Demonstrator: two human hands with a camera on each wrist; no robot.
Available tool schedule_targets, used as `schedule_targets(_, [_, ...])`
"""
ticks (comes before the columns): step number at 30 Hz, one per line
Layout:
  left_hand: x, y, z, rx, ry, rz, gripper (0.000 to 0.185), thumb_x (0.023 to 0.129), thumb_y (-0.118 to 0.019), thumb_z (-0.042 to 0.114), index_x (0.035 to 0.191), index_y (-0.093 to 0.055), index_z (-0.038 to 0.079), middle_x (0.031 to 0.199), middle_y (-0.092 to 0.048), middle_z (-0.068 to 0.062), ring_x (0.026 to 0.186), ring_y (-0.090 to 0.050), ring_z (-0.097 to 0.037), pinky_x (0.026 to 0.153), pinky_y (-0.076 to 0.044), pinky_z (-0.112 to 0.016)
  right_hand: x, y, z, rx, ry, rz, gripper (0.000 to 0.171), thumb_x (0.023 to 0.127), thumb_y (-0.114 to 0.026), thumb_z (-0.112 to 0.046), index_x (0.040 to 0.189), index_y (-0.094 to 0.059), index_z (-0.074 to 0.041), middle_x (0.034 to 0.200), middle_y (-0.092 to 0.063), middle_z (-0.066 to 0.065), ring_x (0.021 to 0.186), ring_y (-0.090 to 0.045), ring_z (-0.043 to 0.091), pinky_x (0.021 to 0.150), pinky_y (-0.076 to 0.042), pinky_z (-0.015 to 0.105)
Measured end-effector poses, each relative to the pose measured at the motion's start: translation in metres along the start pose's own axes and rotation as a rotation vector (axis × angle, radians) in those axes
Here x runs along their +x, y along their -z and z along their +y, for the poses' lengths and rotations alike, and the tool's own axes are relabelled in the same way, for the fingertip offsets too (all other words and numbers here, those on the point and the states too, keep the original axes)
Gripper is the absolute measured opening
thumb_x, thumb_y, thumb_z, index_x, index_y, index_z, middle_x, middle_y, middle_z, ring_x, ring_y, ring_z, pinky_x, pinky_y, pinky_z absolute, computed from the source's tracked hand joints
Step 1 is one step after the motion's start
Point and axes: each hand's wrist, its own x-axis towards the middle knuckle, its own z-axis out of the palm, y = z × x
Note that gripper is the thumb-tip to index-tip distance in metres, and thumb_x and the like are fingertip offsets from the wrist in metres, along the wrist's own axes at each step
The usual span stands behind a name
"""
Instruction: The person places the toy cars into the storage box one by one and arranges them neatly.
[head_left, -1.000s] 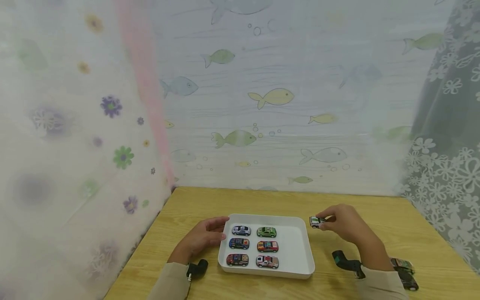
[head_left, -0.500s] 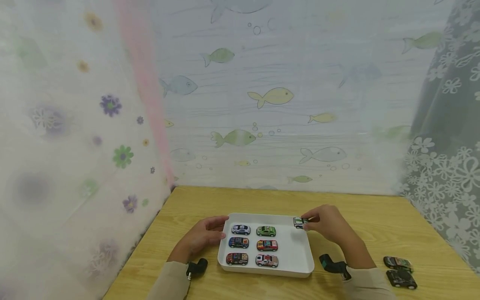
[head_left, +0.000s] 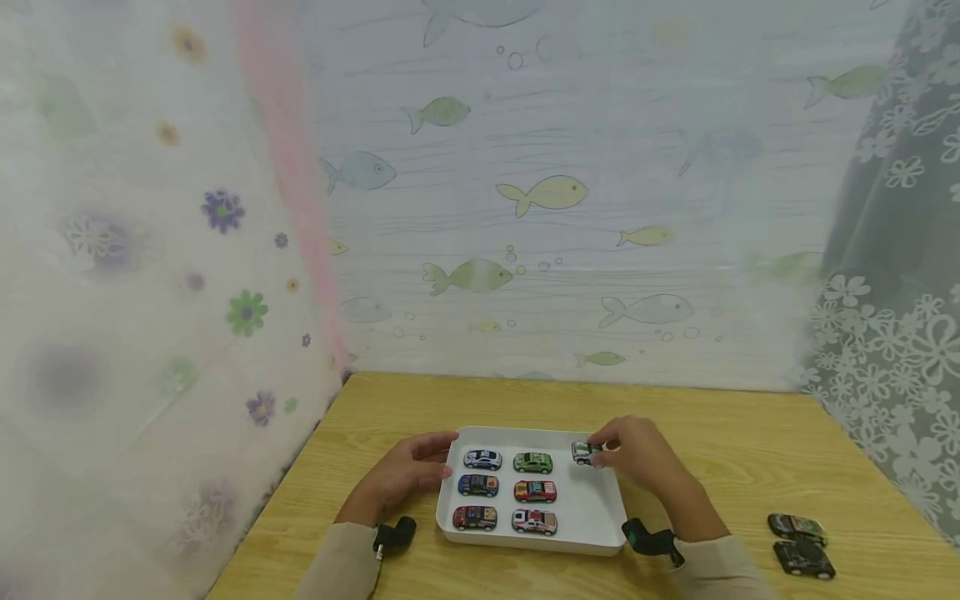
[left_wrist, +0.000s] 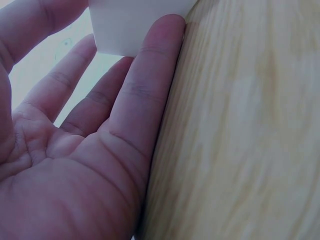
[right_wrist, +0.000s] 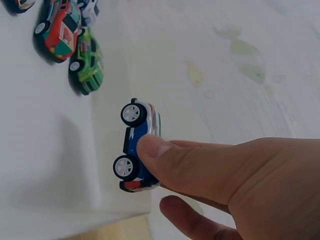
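Observation:
A white toy car with a green stripe (head_left: 585, 452) is pinched between thumb and fingers of my right hand (head_left: 637, 454), over the back right part of the white tray (head_left: 588, 521). The right wrist view shows the toy car (right_wrist: 137, 145) side-on, its blue side under the thumb and its wheels towards the tray. My left hand (head_left: 405, 475) lies at the tray's left side, fingers extended. Its fingertips touch the tray wall (left_wrist: 130, 25) in the left wrist view, the hand low along the table. Two columns of toy cars stand in the tray, among them a green car (head_left: 532, 462) and a red-yellow one (head_left: 535, 491).
Two dark toy cars, one patterned (head_left: 797, 527) and one black (head_left: 804, 559), sit close together on the wooden table (head_left: 720, 417) at the right. A fish-print curtain (head_left: 555, 250) hangs behind the table, and a flowered one (head_left: 187, 333) is on the left.
My right hand has carried the white-green toy car leftward from beyond the tray's right edge to over its inside. The left hand and the tray have stayed put.

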Motion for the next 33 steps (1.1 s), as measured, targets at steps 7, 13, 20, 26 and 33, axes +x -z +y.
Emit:
schedule_targets(7, [0.0,0.0,0.001,-0.007,0.006,0.004,0.067,0.092,-0.079,0.013,0.152,-0.051,0.014,0.159,-0.047,-0.015,0.144,-0.048,-0.033,0.103,-0.057,-0.038,0.001,-0.007,-0.001,-0.036,-0.012,0.004,0.016,0.084,-0.086,-0.013,0.099,-0.084,-0.019,0.103,-0.074,0.001,0.094,-0.063,0.019,0.076,-0.056,0.037])
schedule_targets(13, [0.0,0.0,0.001,-0.002,0.004,0.007,0.067,0.092,-0.079,0.014,0.152,-0.051,0.014,0.159,-0.046,-0.015,0.145,-0.047,-0.034,0.104,-0.056,-0.038,0.003,-0.011,0.001,-0.048,-0.022,0.0,0.015,0.083,-0.086,-0.012,0.096,-0.084,-0.019,0.091,-0.07,-0.003,0.085,-0.056,0.016,0.067,-0.048,0.031])
schedule_targets(20, [0.001,0.002,0.0,0.009,-0.004,0.003,0.066,0.091,-0.079,0.014,0.152,-0.052,0.015,0.159,-0.047,-0.014,0.146,-0.046,-0.033,0.105,-0.056,-0.037,0.004,-0.015,0.003,-0.06,-0.032,-0.011,0.015,0.081,-0.087,-0.01,0.093,-0.084,-0.019,0.089,-0.072,-0.004,0.081,-0.057,0.015,0.067,-0.049,0.031])
schedule_targets(26, [0.001,0.001,-0.001,0.002,0.0,-0.005,0.067,0.092,-0.079,0.013,0.153,-0.051,0.015,0.158,-0.048,-0.013,0.144,-0.048,-0.031,0.105,-0.056,-0.037,0.005,-0.018,0.004,-0.078,-0.023,-0.017,0.015,0.081,-0.087,-0.008,0.091,-0.084,-0.018,0.095,-0.078,-0.003,0.09,-0.069,0.017,0.074,-0.058,0.038])
schedule_targets(33, [0.0,0.001,-0.001,0.019,0.003,0.007,0.067,0.091,-0.08,0.015,0.152,-0.052,0.016,0.16,-0.046,-0.012,0.147,-0.045,-0.033,0.105,-0.055,-0.036,0.003,-0.017,0.0,-0.103,-0.015,-0.029,0.014,0.081,-0.087,-0.007,0.091,-0.084,-0.016,0.096,-0.078,-0.002,0.094,-0.071,0.021,0.077,-0.06,0.042])
